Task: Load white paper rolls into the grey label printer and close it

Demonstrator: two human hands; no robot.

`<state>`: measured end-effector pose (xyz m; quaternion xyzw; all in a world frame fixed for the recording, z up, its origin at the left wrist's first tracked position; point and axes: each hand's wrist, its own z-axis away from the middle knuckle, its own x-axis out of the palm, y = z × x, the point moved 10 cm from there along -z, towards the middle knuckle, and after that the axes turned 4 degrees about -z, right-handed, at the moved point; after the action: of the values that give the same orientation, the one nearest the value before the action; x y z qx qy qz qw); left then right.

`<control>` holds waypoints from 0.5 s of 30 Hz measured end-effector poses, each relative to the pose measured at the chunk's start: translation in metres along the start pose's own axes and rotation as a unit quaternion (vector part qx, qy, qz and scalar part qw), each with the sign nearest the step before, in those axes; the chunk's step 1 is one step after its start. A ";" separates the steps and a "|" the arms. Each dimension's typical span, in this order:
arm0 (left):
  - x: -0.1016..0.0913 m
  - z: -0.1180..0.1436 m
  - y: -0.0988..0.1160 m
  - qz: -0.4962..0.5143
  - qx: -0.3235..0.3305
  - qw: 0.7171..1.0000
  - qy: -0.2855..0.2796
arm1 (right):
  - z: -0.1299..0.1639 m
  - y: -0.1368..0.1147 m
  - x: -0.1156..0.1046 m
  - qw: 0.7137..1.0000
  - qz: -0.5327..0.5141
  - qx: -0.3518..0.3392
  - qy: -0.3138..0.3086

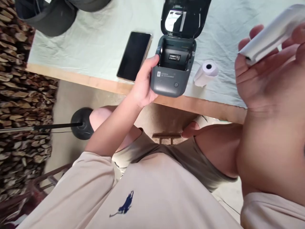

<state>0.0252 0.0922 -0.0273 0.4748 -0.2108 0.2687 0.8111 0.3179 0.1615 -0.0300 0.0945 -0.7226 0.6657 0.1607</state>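
My left hand (144, 79) grips a dark grey label printer (168, 83) by its left side, thumb on the rim. The printer's lid (185, 19) stands raised, and its paper bay shows no roll inside, only a small black-and-white label. At the upper right, my right hand (267, 60) is closed around a whitish, shiny cylinder (274, 31), which looks like a wrapped paper roll. A white paper roll (206, 73) with a dark core stands on the table just right of the printer.
A smartphone (134, 56) with a dark screen lies left of the printer on the pale green tablecloth (95, 41). Black caps (52, 20) sit at the back left. The table's wooden front edge (202, 108) runs above my legs. A black round stand base (82, 123) is on the floor.
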 end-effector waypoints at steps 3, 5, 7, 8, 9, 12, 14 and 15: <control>-0.002 0.002 -0.003 0.004 -0.006 1.000 0.013 | 0.009 -0.014 0.005 1.000 0.009 -0.017 0.011; -0.006 0.003 -0.003 0.000 -0.005 0.999 0.032 | 0.018 -0.025 0.010 0.999 -0.006 -0.041 0.018; -0.011 0.002 -0.002 -0.016 0.003 0.999 0.042 | 0.027 -0.032 0.017 0.998 -0.023 -0.055 0.004; -0.011 0.001 -0.001 -0.028 0.010 0.999 0.035 | 0.029 -0.032 0.021 0.998 -0.024 -0.051 -0.013; -0.012 0.000 0.000 -0.043 0.016 0.999 0.024 | 0.031 -0.032 0.023 0.998 -0.021 -0.055 -0.027; -0.010 -0.003 0.003 -0.073 0.038 0.996 -0.028 | 0.030 -0.042 0.028 0.990 0.001 -0.138 -0.041; -0.013 -0.004 0.002 -0.076 0.043 0.995 -0.041 | 0.032 -0.061 0.038 0.972 0.025 -0.231 -0.032; -0.014 -0.005 0.001 -0.074 0.041 0.995 -0.043 | 0.035 -0.072 0.049 0.961 0.057 -0.269 -0.033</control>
<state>0.0139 0.0937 -0.0369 0.5327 -0.1981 0.1954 0.7992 0.2939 0.1236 0.0530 0.0286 -0.8843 0.4508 0.1182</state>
